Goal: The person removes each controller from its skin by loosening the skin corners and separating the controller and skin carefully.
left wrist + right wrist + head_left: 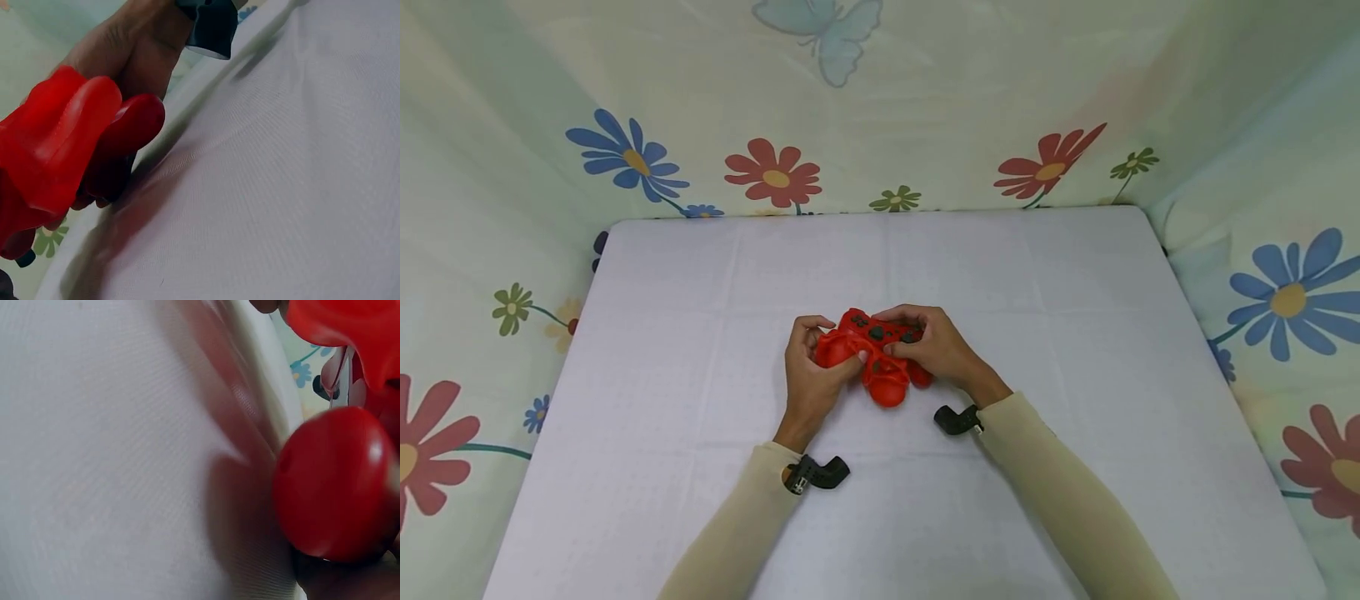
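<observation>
Near the table's middle, both hands hold a red game controller (895, 332) with black buttons and sticks. A loose red silicone cover (887, 392) lies partly over it, its rounded grip pockets bunched toward the person. The left hand (811, 379) grips the cover's left side, thumb on its front edge. On the right, the right hand (947, 348) holds the controller, thumb over its face and fingers at the top edge. The left wrist view shows the stretched cover beside a darker controller handle (140, 122). A glossy handle (334, 487) sticks out of the right hand in the right wrist view.
A white cloth (662, 333) covers the table. Flower-printed curtains (925, 100) hang behind it and on both sides. A black wrist camera (823, 473) is strapped on the left wrist, another camera (957, 420) on the right.
</observation>
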`<state>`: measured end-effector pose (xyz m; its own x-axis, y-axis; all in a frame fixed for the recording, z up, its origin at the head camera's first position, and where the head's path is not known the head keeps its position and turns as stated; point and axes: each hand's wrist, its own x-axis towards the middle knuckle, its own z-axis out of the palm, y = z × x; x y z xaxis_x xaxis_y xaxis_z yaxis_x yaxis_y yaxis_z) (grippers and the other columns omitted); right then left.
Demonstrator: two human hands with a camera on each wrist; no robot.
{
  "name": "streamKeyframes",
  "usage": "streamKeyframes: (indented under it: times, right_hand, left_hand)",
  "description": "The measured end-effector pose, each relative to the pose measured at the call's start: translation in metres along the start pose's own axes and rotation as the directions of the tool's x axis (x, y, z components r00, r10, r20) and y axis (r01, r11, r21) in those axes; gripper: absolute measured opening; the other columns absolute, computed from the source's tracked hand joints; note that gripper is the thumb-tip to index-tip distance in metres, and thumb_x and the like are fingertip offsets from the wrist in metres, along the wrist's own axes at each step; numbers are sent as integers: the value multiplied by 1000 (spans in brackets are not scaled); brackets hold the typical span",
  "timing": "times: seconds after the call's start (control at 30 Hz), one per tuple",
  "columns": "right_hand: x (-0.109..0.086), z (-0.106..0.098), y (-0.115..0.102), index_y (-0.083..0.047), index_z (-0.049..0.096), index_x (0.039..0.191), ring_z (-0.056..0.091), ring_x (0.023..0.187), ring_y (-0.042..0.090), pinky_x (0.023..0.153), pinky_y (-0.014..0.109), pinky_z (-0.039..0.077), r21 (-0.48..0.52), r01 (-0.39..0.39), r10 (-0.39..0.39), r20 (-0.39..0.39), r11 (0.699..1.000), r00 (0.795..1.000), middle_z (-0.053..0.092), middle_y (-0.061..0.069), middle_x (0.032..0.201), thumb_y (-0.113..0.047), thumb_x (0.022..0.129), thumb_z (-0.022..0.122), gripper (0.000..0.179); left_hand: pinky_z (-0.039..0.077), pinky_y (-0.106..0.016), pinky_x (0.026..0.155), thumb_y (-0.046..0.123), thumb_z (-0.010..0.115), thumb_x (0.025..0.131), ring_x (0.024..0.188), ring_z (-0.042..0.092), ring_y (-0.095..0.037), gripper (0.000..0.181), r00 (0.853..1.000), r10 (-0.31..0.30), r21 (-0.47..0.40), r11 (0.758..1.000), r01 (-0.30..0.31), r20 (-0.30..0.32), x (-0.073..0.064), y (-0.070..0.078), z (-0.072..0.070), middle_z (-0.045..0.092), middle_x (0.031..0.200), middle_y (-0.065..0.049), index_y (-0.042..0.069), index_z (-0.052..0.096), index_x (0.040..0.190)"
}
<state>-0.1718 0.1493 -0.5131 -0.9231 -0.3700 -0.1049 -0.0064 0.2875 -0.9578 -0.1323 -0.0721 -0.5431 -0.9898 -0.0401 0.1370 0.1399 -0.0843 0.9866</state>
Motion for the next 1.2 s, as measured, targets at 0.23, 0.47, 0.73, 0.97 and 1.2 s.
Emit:
streamKeyframes:
  times: [0.23,0.47,0.73,0.97,1.2]
  right_hand:
    - [1,4,1,-18,75,128,65,119,22,102,34,53,-6,6,-7,-23,1000,1000,74,2,129,-10,90,82,39]
    - [2,4,0,-18,76,127,66,118,22,102,33,53,-13,-4,3,-17,1000,1000,75,2,128,-8,90,78,38]
    - [2,6,0,-18,76,126,66,117,21,102,33,53,-31,-2,1,-28,1000,1000,75,1,127,-7,90,80,38]
    - [1,10,-3,-18,77,125,66,118,21,106,38,52,-58,-2,0,-40,998,999,75,1,127,-8,89,82,38]
    - [1,11,-6,-17,76,126,66,116,22,102,37,54,-66,-16,12,-65,998,998,75,2,127,-10,87,81,40]
  left_hand:
    - [62,-28,94,0,86,83,110,67,-25,69,999,-51,-71,996,51,0,0,0,-3,55,109,-10,-3,46,139]
    - [63,-28,88,3,87,84,100,70,-24,58,999,-44,-62,997,43,-23,-3,1,0,54,99,-11,-5,52,130]
    - [62,-25,88,5,89,83,98,69,-20,54,998,-49,-16,999,49,-44,-7,1,-3,61,98,-8,-4,50,120]
    - [48,-16,63,14,95,79,73,56,-14,53,993,19,180,984,2,-117,-12,1,-6,53,78,-8,7,54,111]
    - [46,-17,61,16,95,80,71,55,-16,53,996,56,288,957,-34,-69,-18,4,-19,58,89,-6,11,56,116]
